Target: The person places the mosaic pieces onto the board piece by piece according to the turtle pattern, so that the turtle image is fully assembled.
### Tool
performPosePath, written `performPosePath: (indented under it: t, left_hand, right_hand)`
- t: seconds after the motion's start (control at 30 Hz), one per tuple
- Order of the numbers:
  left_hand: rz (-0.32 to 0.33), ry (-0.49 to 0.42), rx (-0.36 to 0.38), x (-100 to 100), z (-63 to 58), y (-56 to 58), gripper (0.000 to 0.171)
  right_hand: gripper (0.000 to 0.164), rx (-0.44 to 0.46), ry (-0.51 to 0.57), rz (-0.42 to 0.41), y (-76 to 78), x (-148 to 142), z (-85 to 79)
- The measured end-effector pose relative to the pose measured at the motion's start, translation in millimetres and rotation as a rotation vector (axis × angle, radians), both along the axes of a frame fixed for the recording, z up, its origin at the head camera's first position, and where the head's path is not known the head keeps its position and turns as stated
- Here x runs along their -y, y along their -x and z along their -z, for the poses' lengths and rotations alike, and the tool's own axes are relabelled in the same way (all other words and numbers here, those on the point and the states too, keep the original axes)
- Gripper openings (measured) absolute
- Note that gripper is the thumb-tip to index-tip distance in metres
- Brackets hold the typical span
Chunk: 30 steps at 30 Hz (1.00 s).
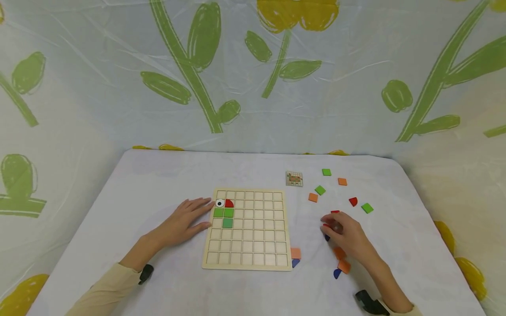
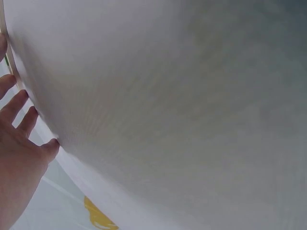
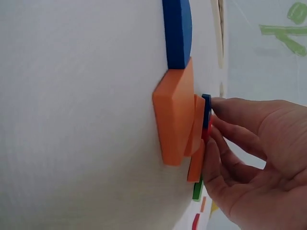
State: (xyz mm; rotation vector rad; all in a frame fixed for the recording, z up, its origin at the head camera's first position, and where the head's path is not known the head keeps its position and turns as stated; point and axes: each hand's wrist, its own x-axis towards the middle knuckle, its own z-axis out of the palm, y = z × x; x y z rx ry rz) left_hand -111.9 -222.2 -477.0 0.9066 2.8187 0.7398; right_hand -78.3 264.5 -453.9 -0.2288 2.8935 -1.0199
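In the head view a wooden grid board (image 1: 258, 228) lies on the white table. Its upper left squares hold a round eye tile (image 1: 219, 203), a red quarter-round tile (image 1: 229, 203) and several green tiles (image 1: 228, 213). My left hand (image 1: 183, 221) rests at the board's left edge, fingers spread; the left wrist view shows its fingertips along that edge. Right of the board, my right hand (image 1: 348, 235) pinches a small red tile (image 3: 207, 130), mostly hidden by the fingers. A dark blue tile (image 3: 206, 109) sits right by its fingertips. Orange tiles (image 3: 173, 117) lie just nearer.
A small picture card (image 1: 294, 178) lies beyond the board's far right corner. Loose green (image 1: 367, 208), orange (image 1: 342, 181) and red tiles (image 1: 353, 201) are scattered at right. A pink-orange tile (image 1: 295, 253) and a blue tile (image 1: 295, 263) touch or adjoin the board's right edge.
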Motion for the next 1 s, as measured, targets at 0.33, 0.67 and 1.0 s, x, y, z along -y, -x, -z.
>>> performPosePath:
  t: [0.33,0.67,1.0]
  left_hand:
    - [-0.009,0.007,0.023,1,-0.2,-1.2,0.065]
    - [-0.002,0.003,0.018,0,-1.8,-0.3,0.064]
    - [0.001,0.017,0.013,1,-0.6,0.4,0.064]
  right_hand:
    - [0.023,0.092,-0.032,0.018,-0.5,5,-8.9]
    - [0.026,0.155,-0.028,0.008,-0.2,4,-13.3]
    - [0.019,0.12,-0.02,-0.034,0.7,6,-12.9]
